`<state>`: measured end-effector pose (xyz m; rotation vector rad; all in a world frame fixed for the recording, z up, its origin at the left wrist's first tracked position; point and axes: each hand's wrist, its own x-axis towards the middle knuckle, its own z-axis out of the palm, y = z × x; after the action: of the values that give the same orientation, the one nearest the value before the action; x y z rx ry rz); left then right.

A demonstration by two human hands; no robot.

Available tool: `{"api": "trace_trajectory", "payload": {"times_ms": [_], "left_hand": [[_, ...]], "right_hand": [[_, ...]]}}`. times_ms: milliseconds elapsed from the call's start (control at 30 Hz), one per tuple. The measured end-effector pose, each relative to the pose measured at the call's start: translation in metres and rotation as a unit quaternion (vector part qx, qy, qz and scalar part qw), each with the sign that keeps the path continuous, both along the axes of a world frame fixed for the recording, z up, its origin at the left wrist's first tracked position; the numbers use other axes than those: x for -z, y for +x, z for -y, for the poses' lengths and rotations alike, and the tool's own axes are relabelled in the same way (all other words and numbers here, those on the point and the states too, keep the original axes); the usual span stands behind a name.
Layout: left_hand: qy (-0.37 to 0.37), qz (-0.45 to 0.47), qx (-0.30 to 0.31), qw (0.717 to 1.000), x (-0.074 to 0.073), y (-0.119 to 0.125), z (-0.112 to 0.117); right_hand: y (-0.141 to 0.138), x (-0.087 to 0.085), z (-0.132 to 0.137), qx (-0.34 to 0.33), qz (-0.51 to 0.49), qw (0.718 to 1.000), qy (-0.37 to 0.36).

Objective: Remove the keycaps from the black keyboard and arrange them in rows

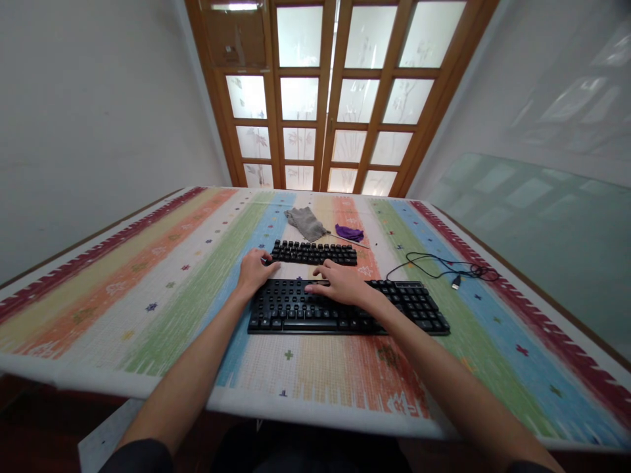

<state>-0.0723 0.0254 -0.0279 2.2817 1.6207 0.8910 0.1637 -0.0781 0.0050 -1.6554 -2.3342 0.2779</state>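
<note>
A black keyboard (315,325) lies in front of me on the table. Its upper left rows show bare key posts, while the bottom row and the number pad have keycaps on. Just behind it, loose black keycaps (315,252) stand in several rows. My left hand (253,270) is at the left end of these rows, thumb and index finger closed about a keycap (267,261). Over the middle of the keyboard hovers my right hand (339,282), its fingers apart and nothing visible in them. It hides part of the keys below.
Behind the keycaps lie a grey cloth (305,223), a purple cloth (349,232) and a thin rod-like tool (352,242). A black cable (428,263) with a USB plug (456,282) coils at the right. A striped tablecloth (172,315) covers the table.
</note>
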Motion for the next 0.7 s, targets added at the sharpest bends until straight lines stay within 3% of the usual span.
{"api": "trace_trajectory", "payload": {"times_ms": [233, 433, 567, 700], "left_hand": [[0.002, 0.014, -0.003, 1.0, 0.005, -0.001, -0.001], [0.021, 0.041, 0.003, 0.999, 0.002, -0.007, 0.003], [0.013, 0.046, 0.042, 0.998, -0.002, -0.019, 0.014], [-0.009, 0.042, 0.126, 0.991, -0.004, -0.035, 0.037]], "right_hand": [[-0.004, -0.015, 0.006, -0.04, -0.096, 0.995, 0.008], [-0.006, -0.026, 0.013, -0.07, -0.109, 0.991, -0.014], [-0.007, -0.035, 0.017, -0.101, -0.128, 0.987, 0.008], [-0.015, -0.041, 0.017, -0.043, -0.158, 0.985, 0.059]]}}
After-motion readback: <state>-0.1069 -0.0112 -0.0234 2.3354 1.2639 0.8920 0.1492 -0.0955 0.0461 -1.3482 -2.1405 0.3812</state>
